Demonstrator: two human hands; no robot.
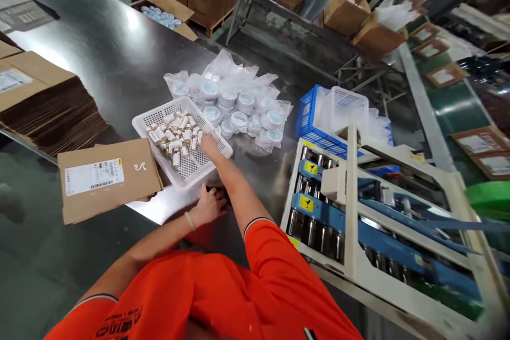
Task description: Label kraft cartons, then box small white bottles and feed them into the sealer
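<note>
We are holding our right hand [209, 144] inside the right part of a white basket [195, 167], next to the small labelled bottles [175, 138]; we cannot tell whether its fingers are clamping on one. Our left hand [209, 206] is resting just below the basket, fingers curling, and we cannot tell whether they are gripping anything. The bottles are lying heaped in the basket. Just beyond it, bagged round tubs [239, 119] are sitting on the table [99, 21]. Flattened cartons [135, 166] are lying to the left, beside the basket; a roller machine [350, 196] is standing to our right.
</note>
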